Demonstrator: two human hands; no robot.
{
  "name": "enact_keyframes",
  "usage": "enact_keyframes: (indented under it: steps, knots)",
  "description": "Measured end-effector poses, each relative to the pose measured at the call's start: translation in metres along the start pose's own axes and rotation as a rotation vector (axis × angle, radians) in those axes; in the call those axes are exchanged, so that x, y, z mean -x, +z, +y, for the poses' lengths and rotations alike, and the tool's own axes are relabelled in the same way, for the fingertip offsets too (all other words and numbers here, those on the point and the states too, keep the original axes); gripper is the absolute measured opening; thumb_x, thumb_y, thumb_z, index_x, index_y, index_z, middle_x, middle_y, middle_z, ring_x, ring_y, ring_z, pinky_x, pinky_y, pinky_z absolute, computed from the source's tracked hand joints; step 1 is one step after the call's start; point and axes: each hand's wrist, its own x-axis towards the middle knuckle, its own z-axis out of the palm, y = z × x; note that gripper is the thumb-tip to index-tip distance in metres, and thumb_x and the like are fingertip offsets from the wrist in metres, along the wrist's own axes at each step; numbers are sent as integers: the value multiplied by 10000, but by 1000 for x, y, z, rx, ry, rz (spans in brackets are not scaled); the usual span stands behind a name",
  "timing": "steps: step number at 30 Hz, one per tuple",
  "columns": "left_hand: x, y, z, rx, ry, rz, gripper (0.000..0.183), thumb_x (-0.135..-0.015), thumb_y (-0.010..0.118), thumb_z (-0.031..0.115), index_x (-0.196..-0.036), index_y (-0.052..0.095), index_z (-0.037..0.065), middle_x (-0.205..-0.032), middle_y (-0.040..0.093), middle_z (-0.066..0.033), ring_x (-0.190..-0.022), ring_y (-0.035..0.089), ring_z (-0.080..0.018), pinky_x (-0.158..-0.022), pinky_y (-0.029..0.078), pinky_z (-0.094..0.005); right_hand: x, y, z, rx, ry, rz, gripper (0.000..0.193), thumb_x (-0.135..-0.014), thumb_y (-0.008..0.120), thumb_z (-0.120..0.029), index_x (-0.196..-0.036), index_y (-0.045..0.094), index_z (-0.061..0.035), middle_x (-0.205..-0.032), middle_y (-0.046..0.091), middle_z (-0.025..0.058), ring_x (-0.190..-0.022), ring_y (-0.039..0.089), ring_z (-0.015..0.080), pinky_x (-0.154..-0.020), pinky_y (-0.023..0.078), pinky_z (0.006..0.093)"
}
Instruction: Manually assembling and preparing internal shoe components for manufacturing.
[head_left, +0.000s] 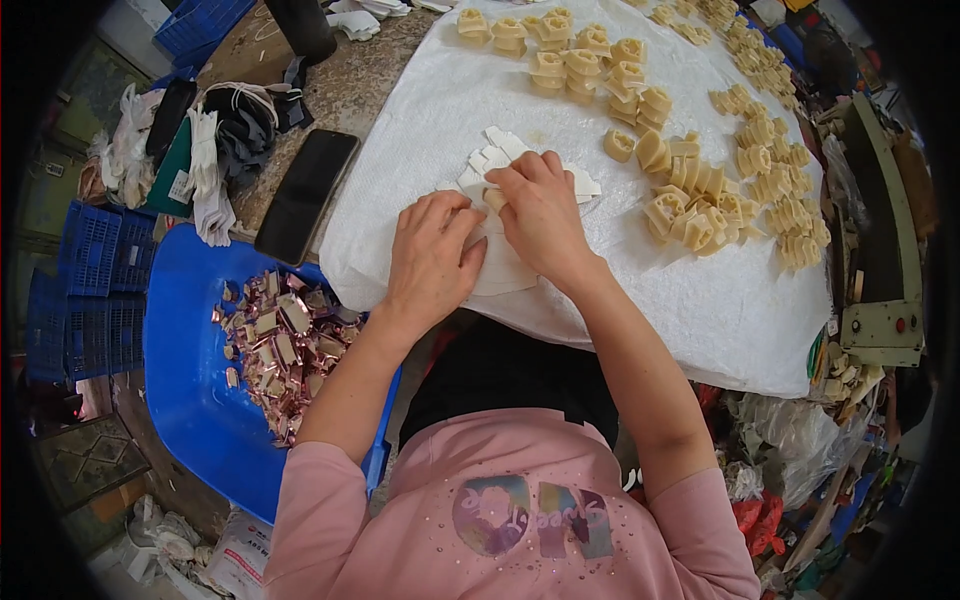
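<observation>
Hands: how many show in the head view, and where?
2. The left hand is over the near part of the white cloth; the right hand is just right of it, at the white strips. No others show.

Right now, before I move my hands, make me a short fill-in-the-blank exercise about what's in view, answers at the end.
1. Your left hand and right hand are over a cloth coloured ____.
2. The black phone lies to the ____ of your left hand.
3. The basin holding shiny pinkish pieces is coloured ____.
4. The nearest cluster of beige pieces lies to the ____ of your right hand.

Missing words: white; left; blue; right.
</observation>
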Motion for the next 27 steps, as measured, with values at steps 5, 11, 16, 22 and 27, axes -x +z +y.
enact_keyframes:
  steps: [5, 11, 16, 22, 27]
  knots:
    - [-1, 4, 0, -27, -26, -10, 283, -653, 677, 32, -921, 586, 26, -1035, 545, -104, -988, 519, -276, -851, 384, -378, -21, 13, -1, 29, -62, 16, 215, -673, 627, -53, -882, 661, -88, -895, 548, 80, -914, 471, 263, -779, 349, 381]
    - [-1, 5, -2, -34, -31, -10, 302, -652, 689, 49, -934, 583, 24, -1037, 544, -102, -987, 517, -278, -847, 382, -375, -33, 23, 1, 44, -54, -80, 151, -627, 671, -76, -775, 640, -86, -894, 537, 80, -911, 466, 263, -767, 325, 394]
    - [-1, 6, -2, -42, -24, 1, 289, -652, 682, 57, -924, 586, 28, -1032, 544, -99, -980, 516, -278, -841, 380, -374, -30, 22, 1, 61, -48, -110, 210, -603, 704, -88, -803, 638, -102, -906, 537, 74, -920, 469, 259, -777, 325, 392]
    - [-2, 5, -1, -59, -45, -5, 266, -642, 679, 59, -894, 594, 38, -1026, 546, -91, -992, 516, -265, -834, 378, -364, -40, 14, -1, 46, -49, -228, 248, -621, 687, -47, -837, 605, -136, -942, 523, 61, -936, 462, 262, -789, 322, 396]
    - [-3, 7, -1, -62, -34, 20, 247, -636, 686, 67, -868, 606, 41, -1008, 553, -86, -993, 521, -263, -833, 379, -369, -29, 16, 2, -31, -59, -113, 268, -600, 687, -30, -830, 579, -116, -936, 526, 64, -935, 459, 267, -798, 328, 402]
